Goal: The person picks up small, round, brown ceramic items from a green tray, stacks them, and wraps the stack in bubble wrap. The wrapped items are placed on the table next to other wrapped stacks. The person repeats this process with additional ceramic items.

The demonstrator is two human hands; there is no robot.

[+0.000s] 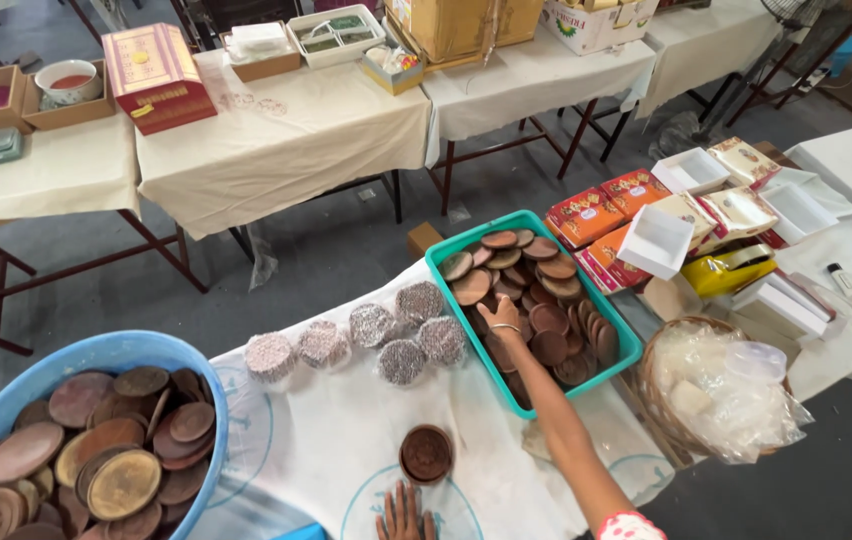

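Your right hand [503, 322] reaches into the green tray [630, 352] at centre frame, fingers curled onto one brown disc [473, 287] in the loose, overlapping heap — lift carelessly and its neighbours could slide. Your left hand [403, 513] lies flat at the bottom edge, fingers spread on the worktop's white cloth [336, 440] — a tug there could shift the dark round mould [427, 453] just above it.

A blue tub [6, 395] of brown discs sits at the table's left edge. Foil-wrapped stacks [361, 335] line its far edge; a wicker basket [651, 375] holding plastic bags stands right.
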